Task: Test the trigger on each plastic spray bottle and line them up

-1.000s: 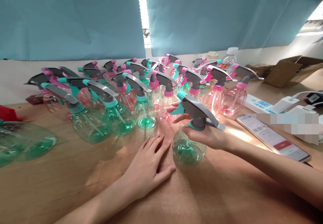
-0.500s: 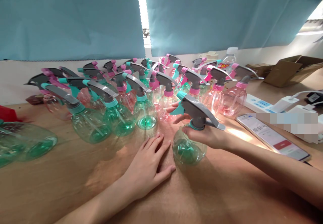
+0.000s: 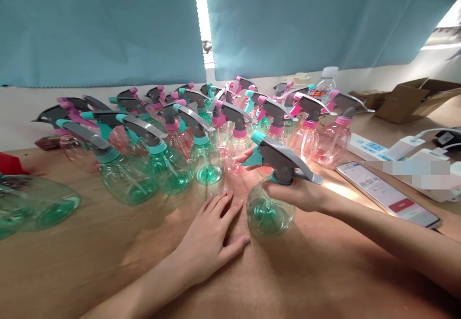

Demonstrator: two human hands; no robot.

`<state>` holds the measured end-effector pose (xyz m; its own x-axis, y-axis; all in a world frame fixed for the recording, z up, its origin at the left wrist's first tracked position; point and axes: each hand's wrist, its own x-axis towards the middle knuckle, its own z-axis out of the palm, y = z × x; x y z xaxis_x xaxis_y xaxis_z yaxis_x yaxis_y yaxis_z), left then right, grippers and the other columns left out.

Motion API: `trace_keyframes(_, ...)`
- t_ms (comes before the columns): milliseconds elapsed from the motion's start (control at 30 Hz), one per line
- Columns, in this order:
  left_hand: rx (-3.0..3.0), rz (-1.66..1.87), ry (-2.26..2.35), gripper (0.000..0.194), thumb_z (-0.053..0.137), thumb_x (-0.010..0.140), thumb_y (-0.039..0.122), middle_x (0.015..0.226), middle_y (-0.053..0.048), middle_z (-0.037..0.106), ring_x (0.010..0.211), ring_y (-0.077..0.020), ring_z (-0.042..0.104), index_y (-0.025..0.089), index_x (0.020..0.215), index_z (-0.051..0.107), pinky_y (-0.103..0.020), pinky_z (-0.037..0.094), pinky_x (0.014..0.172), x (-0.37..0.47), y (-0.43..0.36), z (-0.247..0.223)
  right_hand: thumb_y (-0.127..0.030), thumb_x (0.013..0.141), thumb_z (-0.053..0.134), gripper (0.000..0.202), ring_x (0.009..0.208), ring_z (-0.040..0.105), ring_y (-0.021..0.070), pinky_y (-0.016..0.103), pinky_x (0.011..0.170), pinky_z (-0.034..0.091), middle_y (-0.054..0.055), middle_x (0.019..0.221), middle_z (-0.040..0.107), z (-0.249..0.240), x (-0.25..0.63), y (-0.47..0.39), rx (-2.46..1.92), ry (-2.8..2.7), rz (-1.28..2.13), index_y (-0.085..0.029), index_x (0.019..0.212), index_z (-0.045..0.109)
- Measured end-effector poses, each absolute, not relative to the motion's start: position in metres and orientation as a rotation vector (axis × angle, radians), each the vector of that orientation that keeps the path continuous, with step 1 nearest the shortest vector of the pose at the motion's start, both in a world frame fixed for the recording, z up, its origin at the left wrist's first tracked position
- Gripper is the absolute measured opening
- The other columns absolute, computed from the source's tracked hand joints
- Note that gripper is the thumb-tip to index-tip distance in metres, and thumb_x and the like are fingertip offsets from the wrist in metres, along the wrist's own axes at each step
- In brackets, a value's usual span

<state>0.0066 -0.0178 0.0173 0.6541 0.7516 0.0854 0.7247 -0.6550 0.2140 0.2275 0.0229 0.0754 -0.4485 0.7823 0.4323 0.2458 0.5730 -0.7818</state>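
My right hand [image 3: 298, 192] is wrapped round the neck of a green spray bottle [image 3: 270, 213] with a grey and turquoise trigger head. The bottle is upright at the middle front of the table, and its far side hides part of my fingers. To its left my left hand [image 3: 216, 232] lies flat on the wooden table, fingers spread, holding nothing. Just beyond that hand stands another green spray bottle [image 3: 207, 165]. A pink spray bottle [image 3: 237, 146] is behind my right fingertips.
Rows of green and pink spray bottles fill the back of the table [image 3: 108, 252]. Green bottles [image 3: 46, 201] lie at the left edge. To the right are a phone [image 3: 385, 192], a power strip [image 3: 363, 146] with chargers, and a cardboard box [image 3: 414, 100]. A clear capped bottle [image 3: 326, 84] stands behind.
Almost nothing differs. Both hands and the held spray bottle keep their places; the whole view has shifted very slightly.
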Motion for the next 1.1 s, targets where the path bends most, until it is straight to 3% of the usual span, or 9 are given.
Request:
trace_keyframes(67, 2.708, 0.242, 1.222, 0.058, 0.05, 0.094, 0.048, 0.147, -0.018, 0.039, 0.135, -0.0333, 0.033, 0.014, 0.141, 0.044, -0.051, 0.03, 0.108, 0.007, -0.018, 0.018, -0.008, 0.069, 0.052, 0.041, 0.05, 0.042, 0.0082, 0.023, 0.047, 0.038, -0.005, 0.068, 0.054, 0.079, 0.227, 0.02, -0.888, -1.985, 0.782, -0.024, 0.107, 0.058)
trace_keyframes(167, 2.703, 0.238, 1.225, 0.055, 0.048, 0.096, 0.045, 0.147, -0.018, 0.039, 0.135, -0.0326, 0.033, 0.014, 0.142, 0.043, -0.051, 0.031, 0.108, 0.007, -0.019, 0.018, -0.013, 0.069, 0.051, 0.025, 0.044, 0.022, 0.0056, 0.023, 0.04, 0.024, -0.007, 0.063, 0.044, 0.086, 0.224, 0.015, -0.908, -1.952, 0.795, -0.022, 0.091, 0.06)
trace_keyframes(300, 2.707, 0.239, 1.228, 0.055, 0.048, 0.096, 0.045, 0.147, -0.017, 0.04, 0.135, -0.0324, 0.034, 0.015, 0.141, 0.043, -0.051, 0.031, 0.108, 0.006, -0.019, 0.017, -0.018, 0.068, 0.05, 0.019, 0.045, 0.026, 0.0063, 0.024, 0.042, 0.027, -0.005, 0.066, 0.046, 0.09, 0.22, 0.014, -0.916, -1.932, 0.83, -0.022, 0.085, 0.056)
trace_keyframes(467, 2.713, 0.255, 1.222, 0.055, 0.048, 0.096, 0.046, 0.147, -0.016, 0.04, 0.135, -0.0319, 0.034, 0.016, 0.142, 0.042, -0.051, 0.031, 0.108, 0.006, -0.019, 0.016, -0.02, 0.068, 0.05, 0.018, 0.043, 0.028, 0.0069, 0.022, 0.039, 0.025, -0.01, 0.051, 0.033, 0.088, 0.222, 0.013, -0.953, -1.93, 0.797, -0.021, 0.086, 0.052)
trace_keyframes(667, 2.708, 0.237, 1.225, 0.056, 0.048, 0.096, 0.044, 0.147, -0.017, 0.04, 0.135, -0.0325, 0.033, 0.014, 0.142, 0.042, -0.051, 0.03, 0.108, 0.006, -0.018, 0.017, -0.016, 0.066, 0.05, 0.014, 0.042, 0.03, 0.0067, 0.022, 0.039, 0.026, -0.009, 0.052, 0.035, 0.086, 0.225, 0.012, -0.958, -1.887, 0.759, -0.022, 0.079, 0.05)
trace_keyframes(800, 2.705, 0.239, 1.229, 0.055, 0.049, 0.095, 0.044, 0.146, -0.017, 0.041, 0.135, -0.0326, 0.034, 0.014, 0.141, 0.044, -0.051, 0.031, 0.108, 0.006, -0.018, 0.017, -0.009, 0.066, 0.051, 0.036, 0.044, 0.039, 0.008, 0.023, 0.042, 0.035, -0.006, 0.062, 0.053, 0.079, 0.227, 0.018, -0.925, -1.944, 0.79, -0.023, 0.098, 0.058)
trace_keyframes(900, 2.714, 0.23, 1.231, 0.054, 0.049, 0.095, 0.044, 0.146, -0.017, 0.041, 0.136, -0.0322, 0.033, 0.015, 0.141, 0.044, -0.051, 0.031, 0.108, 0.006, -0.019, 0.017, -0.007, 0.069, 0.052, 0.049, 0.059, 0.058, 0.0114, 0.026, 0.055, 0.05, 0.0, 0.093, 0.068, 0.072, 0.228, 0.023, -0.832, -1.953, 0.793, -0.025, 0.114, 0.058)
trace_keyframes(967, 2.72, 0.234, 1.225, 0.054, 0.049, 0.095, 0.044, 0.146, -0.017, 0.041, 0.136, -0.032, 0.033, 0.015, 0.141, 0.044, -0.052, 0.031, 0.108, 0.006, -0.018, 0.017, -0.006, 0.072, 0.053, 0.051, 0.082, 0.066, 0.0149, 0.029, 0.074, 0.056, 0.002, 0.116, 0.065, 0.069, 0.228, 0.025, -0.736, -1.923, 0.798, -0.025, 0.119, 0.056)
trace_keyframes(1100, 2.724, 0.219, 1.223, 0.055, 0.049, 0.095, 0.043, 0.146, -0.018, 0.041, 0.136, -0.0321, 0.033, 0.014, 0.141, 0.044, -0.052, 0.031, 0.108, 0.006, -0.018, 0.017, -0.003, 0.075, 0.054, 0.05, 0.118, 0.057, 0.0198, 0.034, 0.094, 0.053, 0.003, 0.128, 0.059, 0.068, 0.226, 0.026, -0.63, -1.916, 0.788, -0.024, 0.12, 0.055)
